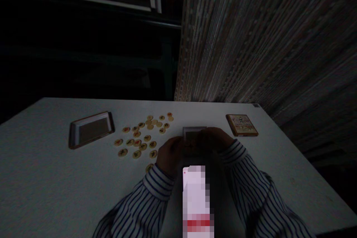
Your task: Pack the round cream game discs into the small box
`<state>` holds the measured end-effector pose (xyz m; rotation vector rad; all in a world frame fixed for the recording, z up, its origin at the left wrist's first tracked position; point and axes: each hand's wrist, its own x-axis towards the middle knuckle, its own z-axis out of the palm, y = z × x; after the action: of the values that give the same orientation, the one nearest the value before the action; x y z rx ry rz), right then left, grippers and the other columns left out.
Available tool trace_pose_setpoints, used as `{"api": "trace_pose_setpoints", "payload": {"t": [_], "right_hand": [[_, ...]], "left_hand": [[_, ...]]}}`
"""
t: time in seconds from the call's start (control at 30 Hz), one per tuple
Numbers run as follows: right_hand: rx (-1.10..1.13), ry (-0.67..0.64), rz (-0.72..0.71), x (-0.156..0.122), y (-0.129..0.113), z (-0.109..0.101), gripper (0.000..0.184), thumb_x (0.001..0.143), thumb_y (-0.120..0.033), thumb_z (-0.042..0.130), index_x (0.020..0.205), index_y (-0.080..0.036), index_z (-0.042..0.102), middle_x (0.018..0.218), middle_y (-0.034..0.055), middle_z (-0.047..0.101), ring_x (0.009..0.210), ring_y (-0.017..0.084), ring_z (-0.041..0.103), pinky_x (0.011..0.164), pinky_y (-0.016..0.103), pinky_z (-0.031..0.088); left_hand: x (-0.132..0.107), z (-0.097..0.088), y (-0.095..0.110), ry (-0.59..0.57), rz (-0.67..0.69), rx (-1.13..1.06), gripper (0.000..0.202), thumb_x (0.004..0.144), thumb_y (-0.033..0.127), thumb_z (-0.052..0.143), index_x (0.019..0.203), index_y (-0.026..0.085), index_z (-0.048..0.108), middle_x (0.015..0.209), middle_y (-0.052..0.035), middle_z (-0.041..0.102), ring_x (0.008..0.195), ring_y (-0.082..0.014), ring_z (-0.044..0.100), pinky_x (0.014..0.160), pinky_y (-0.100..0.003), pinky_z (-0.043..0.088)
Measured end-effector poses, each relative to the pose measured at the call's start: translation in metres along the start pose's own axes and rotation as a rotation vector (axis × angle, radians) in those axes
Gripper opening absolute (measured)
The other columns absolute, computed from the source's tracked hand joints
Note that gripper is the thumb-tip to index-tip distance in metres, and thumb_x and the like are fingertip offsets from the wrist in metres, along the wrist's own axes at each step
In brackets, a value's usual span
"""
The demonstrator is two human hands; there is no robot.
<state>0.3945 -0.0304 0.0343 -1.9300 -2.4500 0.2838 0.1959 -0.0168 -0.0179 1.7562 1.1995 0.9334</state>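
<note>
Dim light makes the fingers hard to see. My left hand (169,154) is closed on the left side of a small open box (192,129) with pale walls. Around its right side my right hand (218,138) is also closed; the near part of the box lies in shadow. To the left of my left hand, several round wooden Chinese chess pieces (136,154) lie scattered, with red or black characters on some and others blank side up. One piece (150,167) sits right by my left wrist.
A shallow rectangular tray-like box (93,128) lies at the left of the white table (55,193). At the right is a flat printed box (242,125). A lit phone screen (195,197), blurred out, glows between my forearms. A string curtain (223,44) hangs behind the table.
</note>
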Motion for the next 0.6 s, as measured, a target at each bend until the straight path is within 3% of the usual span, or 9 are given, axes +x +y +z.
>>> {"api": "trace_pose_setpoints", "payload": {"t": [0.13,0.37,0.6], "right_hand": [[-0.098,-0.100,0.018,0.000,-0.003,-0.002,0.028,0.080,-0.034,0.042,0.089,-0.020,0.064,0.086,0.0066,0.066,0.076,0.018,0.060,0.060,0.024,0.041],[-0.112,-0.091,-0.067,0.002,0.005,0.006,0.028,0.080,-0.034,0.042,0.091,-0.019,0.062,0.090,0.0069,0.064,0.081,0.018,0.058,0.063,0.024,0.041],[-0.110,-0.136,-0.045,0.004,0.006,0.009,0.028,0.079,-0.033,0.042,0.094,-0.020,0.062,0.092,0.0070,0.063,0.082,0.018,0.058,0.064,0.024,0.041]], "left_hand": [[0.001,0.001,-0.003,0.004,0.001,0.040,0.031,0.075,0.033,0.048,0.098,0.016,0.060,0.093,-0.0070,0.066,0.085,-0.0184,0.061,0.077,-0.032,0.049],[0.001,0.000,-0.004,0.010,0.009,0.079,0.031,0.075,0.034,0.048,0.098,0.017,0.060,0.092,-0.0059,0.066,0.084,-0.0179,0.061,0.076,-0.031,0.049],[0.000,0.000,-0.001,0.015,0.018,0.082,0.030,0.075,0.033,0.047,0.097,0.017,0.061,0.090,-0.0062,0.067,0.082,-0.0180,0.061,0.073,-0.031,0.050]]}}
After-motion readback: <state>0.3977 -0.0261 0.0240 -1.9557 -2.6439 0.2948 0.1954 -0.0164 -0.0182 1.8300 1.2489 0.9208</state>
